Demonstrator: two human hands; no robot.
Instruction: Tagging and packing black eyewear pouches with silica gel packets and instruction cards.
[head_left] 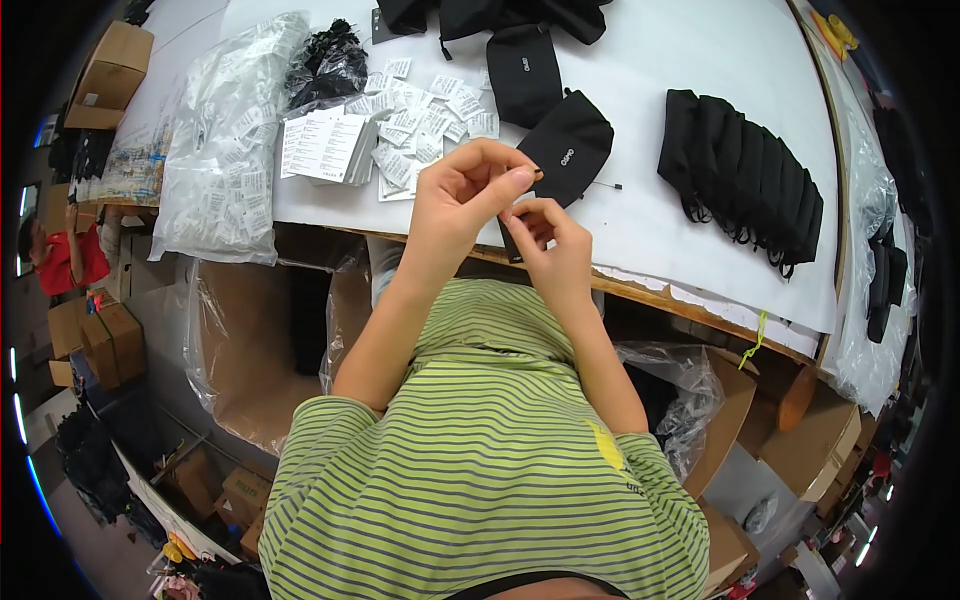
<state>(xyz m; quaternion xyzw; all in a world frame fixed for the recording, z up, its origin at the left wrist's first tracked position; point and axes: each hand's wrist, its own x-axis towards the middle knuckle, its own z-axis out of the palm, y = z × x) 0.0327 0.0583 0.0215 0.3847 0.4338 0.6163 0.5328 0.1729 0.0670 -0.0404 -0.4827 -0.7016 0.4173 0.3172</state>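
Note:
My left hand [462, 195] and my right hand [552, 238] meet above the near edge of the white table [700, 70]. The fingertips of both pinch a small dark piece between them; what it is I cannot tell. Just behind them lies a black fabric pouch [572, 145] with a thin black cord [604, 185] sticking out at its right. A second black pouch [523, 72] lies beyond it. Small white paper tags [420, 120] are scattered to the left of the pouches, next to a stack of white printed cards [325, 148].
A row of stacked black pouches [745, 175] lies on the right of the table. Clear plastic bags of tags [225, 140] hang over the left edge. Cardboard boxes lined with plastic [250, 350] stand under the table. A person in red [62, 258] sits far left.

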